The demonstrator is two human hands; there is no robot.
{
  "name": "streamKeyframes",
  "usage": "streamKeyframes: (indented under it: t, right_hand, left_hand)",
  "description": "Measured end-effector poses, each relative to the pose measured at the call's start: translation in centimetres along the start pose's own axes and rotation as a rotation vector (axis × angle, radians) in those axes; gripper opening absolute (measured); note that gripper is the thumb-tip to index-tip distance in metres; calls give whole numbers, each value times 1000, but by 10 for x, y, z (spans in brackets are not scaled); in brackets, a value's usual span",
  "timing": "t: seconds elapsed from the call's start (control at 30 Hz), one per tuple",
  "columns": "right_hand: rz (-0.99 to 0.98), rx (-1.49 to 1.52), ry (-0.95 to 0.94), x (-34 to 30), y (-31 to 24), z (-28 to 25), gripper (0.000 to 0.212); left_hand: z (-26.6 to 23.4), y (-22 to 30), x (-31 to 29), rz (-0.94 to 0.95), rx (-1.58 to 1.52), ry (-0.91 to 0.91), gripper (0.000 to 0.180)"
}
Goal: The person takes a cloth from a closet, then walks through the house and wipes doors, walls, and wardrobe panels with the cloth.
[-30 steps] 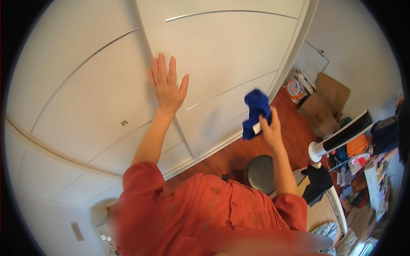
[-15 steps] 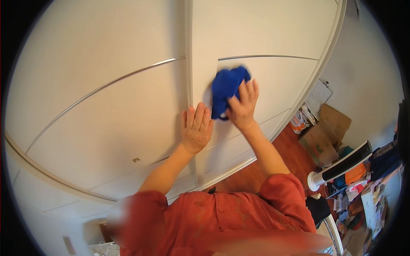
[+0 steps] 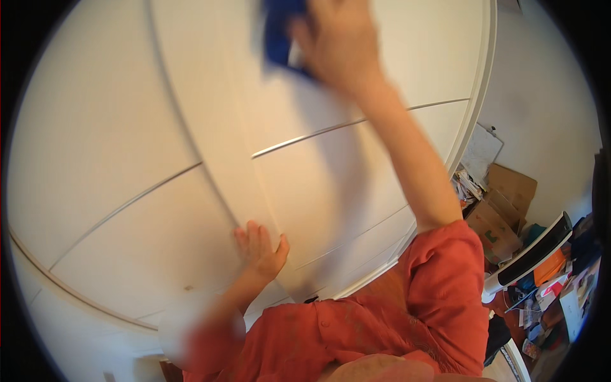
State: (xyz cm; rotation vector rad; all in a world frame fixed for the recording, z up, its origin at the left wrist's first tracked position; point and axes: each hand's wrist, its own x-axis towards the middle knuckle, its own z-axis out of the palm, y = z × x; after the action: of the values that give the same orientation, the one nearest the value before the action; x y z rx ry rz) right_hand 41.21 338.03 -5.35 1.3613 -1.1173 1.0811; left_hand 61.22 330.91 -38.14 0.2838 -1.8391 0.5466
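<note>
Hands, two: by right hand (image 3: 344, 51), blue cloth (image 3: 279, 38) is gripped at the frame's upper centre; left hand (image 3: 259, 256), empty, is held loosely spread near white door panel (image 3: 302, 197), lower centre, contact unclear; cloth is best kept flat.

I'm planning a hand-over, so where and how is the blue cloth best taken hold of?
Probably by the left edge of the blue cloth, coming from the left: that side juts out past the right hand, which overlaps its right part. The cloth looks soft, so a light pinch should serve. Blur hides its folds.
</note>
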Motion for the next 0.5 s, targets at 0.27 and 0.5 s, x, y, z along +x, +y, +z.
streamKeyframes:
  t: [0.27,0.5]
  right_hand:
    - [-45,-223,214,-94,126,-37,50]
    - [626,-257,354,-88,299,-86,52]
  left_hand:
    - [2,9,7,-16,25,-29,85]
    - [11,15,4,1,42,-3,84]
